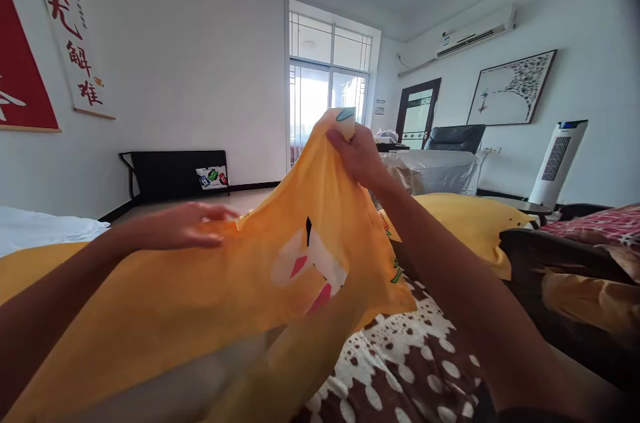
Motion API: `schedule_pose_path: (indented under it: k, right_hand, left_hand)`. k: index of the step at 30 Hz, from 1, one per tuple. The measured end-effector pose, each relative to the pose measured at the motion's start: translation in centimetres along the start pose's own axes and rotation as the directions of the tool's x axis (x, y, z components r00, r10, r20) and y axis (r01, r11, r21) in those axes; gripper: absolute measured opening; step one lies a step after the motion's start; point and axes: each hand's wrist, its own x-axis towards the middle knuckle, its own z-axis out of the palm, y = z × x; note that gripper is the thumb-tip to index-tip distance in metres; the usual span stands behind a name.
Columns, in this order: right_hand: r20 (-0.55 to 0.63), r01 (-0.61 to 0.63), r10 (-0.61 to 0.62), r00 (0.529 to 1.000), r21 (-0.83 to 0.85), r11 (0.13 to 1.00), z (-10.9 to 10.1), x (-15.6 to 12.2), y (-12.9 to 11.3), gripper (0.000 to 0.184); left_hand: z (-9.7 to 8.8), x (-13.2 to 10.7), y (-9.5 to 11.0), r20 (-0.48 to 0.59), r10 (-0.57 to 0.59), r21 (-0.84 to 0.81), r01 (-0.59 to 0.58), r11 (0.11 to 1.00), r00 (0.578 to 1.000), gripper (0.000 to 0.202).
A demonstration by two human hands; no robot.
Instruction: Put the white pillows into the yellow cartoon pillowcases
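Observation:
An orange cloth [200,296] with a white, pink and black cartoon print spreads across the front of the view; whether it is a pillowcase or a larger cover, I cannot tell. High in the middle, my right hand [357,149] grips a gathered edge and lifts the cloth into a peak. A pale patch with a blue-green mark shows beside its fingers. My left hand [193,226] is over the left part of the cloth, slightly blurred, its fingers stretched out and apart. Beneath the raised cloth lies a brown fabric [400,369] with white dots.
To the right are a yellow pillow [455,213], a dark chair [525,256] bearing cloths, and a white tower fan [557,163]. White bedding [45,226] lies at left. Beyond stand a black folded frame [170,173] and a plastic-covered piece of furniture [435,169].

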Motion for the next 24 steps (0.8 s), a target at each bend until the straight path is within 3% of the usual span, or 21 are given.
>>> schedule_pose_path:
  k: [2, 5, 6, 9, 11, 15, 17, 19, 22, 24]
  right_hand:
    - [-0.068, 0.021, -0.017, 0.998, 0.061, 0.998, 0.8, 0.3, -1.0, 0.032]
    - [-0.155, 0.121, -0.116, 0.981, 0.019, 0.992, 1.0, 0.8, -2.3, 0.034]
    - [-0.168, 0.152, -0.153, 0.974, -0.015, 0.988, 0.8, 0.9, -2.5, 0.035]
    - [-0.204, 0.197, -0.219, 0.954, -0.123, 0.973, -0.2, 0.7, -2.3, 0.036]
    - [-0.236, 0.181, -0.221, 0.946, -0.181, 0.967, -0.8, 0.3, -1.4, 0.036]
    - [-0.271, 0.089, -0.157, 0.950, -0.245, 0.965, -1.4, -0.4, 0.4, 0.036]
    - [-0.260, 0.037, -0.109, 0.959, -0.265, 0.963, -1.6, -0.3, 1.0, 0.034]
    - [-0.230, -0.002, -0.066, 0.971, -0.286, 0.958, -1.8, 0.1, 1.5, 0.033]
    - [-0.179, -0.054, -0.004, 0.984, -0.317, 0.947, -2.0, 0.9, 2.0, 0.031]
    - [-0.182, -0.083, 0.025, 0.983, -0.323, 0.943, -2.1, 1.2, 2.4, 0.030]
  left_hand:
    - [1.0, 1.6, 2.7, -0.008, 0.064, -0.144, -0.065, 0.988, 0.998, 0.067]
    - [3.0, 4.5, 6.1, -0.231, 0.155, -0.124, -0.187, 0.974, 0.960, 0.070]
    - [3.6, 5.4, 6.7, -0.252, 0.164, -0.106, -0.196, 0.975, 0.954, 0.067]
    - [4.7, 6.7, 6.8, -0.074, 0.127, -0.174, -0.138, 0.975, 0.989, 0.052]
    - [4.7, 6.7, 6.2, 0.082, 0.132, -0.289, -0.103, 0.952, 0.988, 0.045]
    - [3.6, 5.9, 5.6, 0.105, 0.087, -0.406, -0.037, 0.913, 0.991, 0.035]
    - [3.3, 5.8, 5.9, 0.045, 0.044, -0.393, -0.022, 0.919, 0.998, 0.030]
    - [3.5, 5.9, 6.4, -0.085, 0.030, -0.328, -0.056, 0.943, 0.996, 0.023]
    - [4.0, 6.6, 7.3, -0.383, 0.100, -0.025, -0.118, 0.993, 0.918, 0.015]
    - [4.3, 6.9, 7.5, -0.455, 0.163, 0.190, -0.083, 0.978, 0.876, 0.011]
